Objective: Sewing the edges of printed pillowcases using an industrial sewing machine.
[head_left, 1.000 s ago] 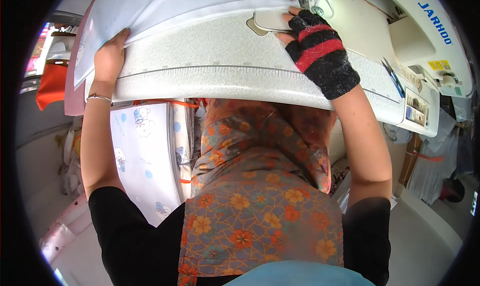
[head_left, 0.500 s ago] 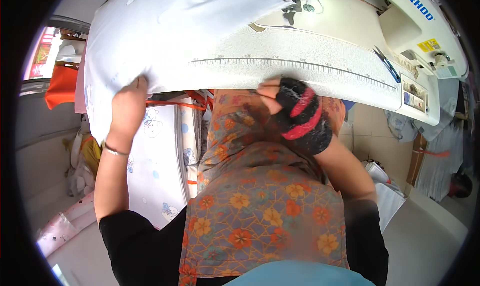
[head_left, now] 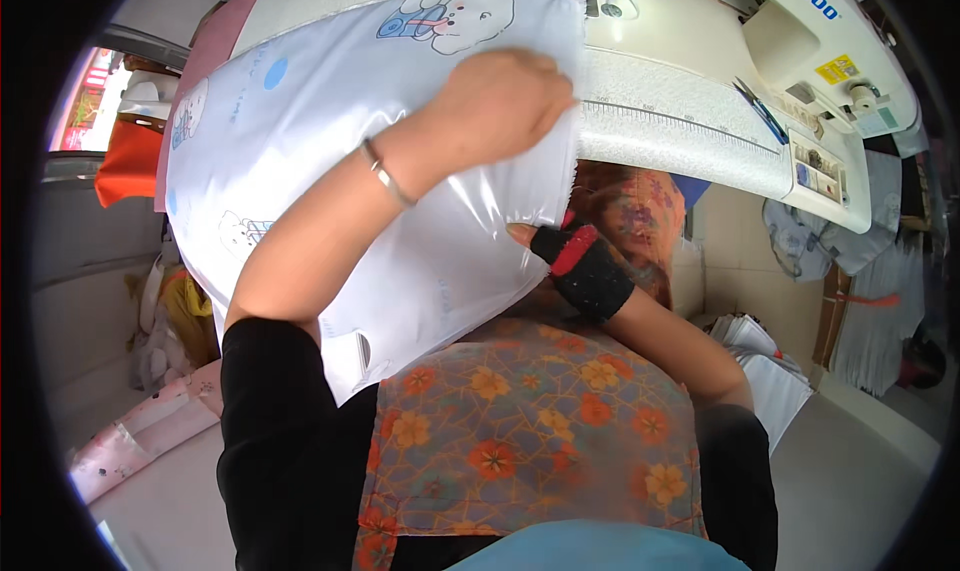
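A glossy white fabric [head_left: 450,196] printed with cartoon puppies and blue dots lies across the left part of the sewing table and hangs over its front edge toward my lap. My left hand [head_left: 505,106] reaches over it, fingers curled at the fabric's right edge beside the sewing machine's needle area [head_left: 610,1]; the fingertips are partly hidden. Lower down, my right hand [head_left: 585,266], in a black and red fingerless glove, grips the hanging edge. Its thumb presses on top, while the other fingers are hidden beneath the cloth.
The white sewing machine [head_left: 815,51] stands at the far right. Tweezers [head_left: 760,111] lie on the table [head_left: 680,146], near a small parts compartment [head_left: 815,176]. Stacked folded material [head_left: 755,356] sits low at the right. An orange cloth [head_left: 130,166] hangs at the left.
The fabric has come rightward and down over the table's front edge, covering much of the ruler marking. My left hand has swung right and farther forward; my right hand has dropped slightly onto the cloth edge.
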Action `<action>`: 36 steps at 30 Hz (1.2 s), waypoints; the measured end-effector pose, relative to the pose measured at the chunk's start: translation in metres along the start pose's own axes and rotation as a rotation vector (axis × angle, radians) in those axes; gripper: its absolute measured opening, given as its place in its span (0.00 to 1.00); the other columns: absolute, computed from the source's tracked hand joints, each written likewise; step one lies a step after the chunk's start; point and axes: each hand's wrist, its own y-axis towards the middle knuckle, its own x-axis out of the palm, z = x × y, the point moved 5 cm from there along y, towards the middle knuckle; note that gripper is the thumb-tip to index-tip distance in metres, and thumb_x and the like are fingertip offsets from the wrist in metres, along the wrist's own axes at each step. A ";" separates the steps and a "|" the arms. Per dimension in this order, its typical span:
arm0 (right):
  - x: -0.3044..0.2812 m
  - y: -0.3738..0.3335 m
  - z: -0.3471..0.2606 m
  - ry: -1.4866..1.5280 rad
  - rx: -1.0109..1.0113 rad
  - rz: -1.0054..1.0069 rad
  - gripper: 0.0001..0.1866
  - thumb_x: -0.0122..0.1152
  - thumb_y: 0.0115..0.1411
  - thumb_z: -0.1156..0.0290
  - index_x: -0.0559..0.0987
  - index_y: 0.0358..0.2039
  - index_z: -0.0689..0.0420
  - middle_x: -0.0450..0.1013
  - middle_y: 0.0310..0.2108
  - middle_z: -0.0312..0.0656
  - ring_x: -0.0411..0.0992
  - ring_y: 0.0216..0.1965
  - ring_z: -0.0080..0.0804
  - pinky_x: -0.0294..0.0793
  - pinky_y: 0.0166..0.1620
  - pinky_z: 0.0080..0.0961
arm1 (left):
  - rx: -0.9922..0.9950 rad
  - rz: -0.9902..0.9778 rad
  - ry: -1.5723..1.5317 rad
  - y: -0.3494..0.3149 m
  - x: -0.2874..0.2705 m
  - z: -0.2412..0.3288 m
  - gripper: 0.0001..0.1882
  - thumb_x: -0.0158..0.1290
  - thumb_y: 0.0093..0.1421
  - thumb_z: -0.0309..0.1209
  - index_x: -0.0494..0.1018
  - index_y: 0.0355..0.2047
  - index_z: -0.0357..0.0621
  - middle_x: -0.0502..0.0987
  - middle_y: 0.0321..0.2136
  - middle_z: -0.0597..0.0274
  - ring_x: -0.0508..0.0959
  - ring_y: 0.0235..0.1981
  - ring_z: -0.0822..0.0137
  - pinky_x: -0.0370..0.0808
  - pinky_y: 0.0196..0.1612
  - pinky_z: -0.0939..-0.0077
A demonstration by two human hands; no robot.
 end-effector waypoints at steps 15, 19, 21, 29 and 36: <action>-0.023 0.007 0.004 0.321 0.104 0.048 0.19 0.64 0.59 0.69 0.77 0.50 0.61 0.77 0.42 0.37 0.72 0.42 0.23 0.73 0.47 0.26 | -0.195 0.060 0.119 0.057 0.045 -0.067 0.23 0.49 0.60 0.38 0.70 0.49 0.32 0.71 0.52 0.39 0.70 0.55 0.48 0.65 0.59 0.52; -0.029 0.022 -0.001 0.256 0.162 0.046 0.21 0.65 0.58 0.69 0.75 0.52 0.62 0.76 0.45 0.38 0.72 0.44 0.25 0.72 0.50 0.27 | -0.175 0.097 0.155 0.046 0.057 -0.080 0.23 0.49 0.60 0.37 0.69 0.50 0.32 0.70 0.52 0.39 0.70 0.55 0.47 0.65 0.60 0.52; -0.032 0.032 -0.004 0.184 0.129 0.004 0.21 0.65 0.59 0.67 0.76 0.51 0.61 0.76 0.44 0.37 0.72 0.45 0.25 0.72 0.50 0.27 | -0.237 0.093 0.316 0.034 0.068 -0.085 0.25 0.44 0.65 0.44 0.67 0.58 0.45 0.66 0.60 0.54 0.62 0.63 0.57 0.57 0.64 0.50; -0.043 0.029 0.028 0.019 0.240 -0.149 0.36 0.72 0.52 0.67 0.67 0.60 0.60 0.71 0.54 0.42 0.66 0.56 0.29 0.67 0.59 0.31 | -0.153 -0.047 0.213 0.005 0.044 -0.026 0.26 0.45 0.65 0.43 0.66 0.58 0.42 0.64 0.61 0.53 0.62 0.64 0.55 0.57 0.64 0.46; -0.035 0.032 0.029 -0.048 0.141 -0.171 0.28 0.67 0.57 0.64 0.71 0.56 0.59 0.71 0.53 0.42 0.67 0.54 0.31 0.68 0.58 0.31 | -0.142 -0.006 0.190 0.034 0.045 -0.063 0.25 0.47 0.63 0.41 0.68 0.56 0.40 0.67 0.59 0.51 0.65 0.62 0.55 0.61 0.63 0.51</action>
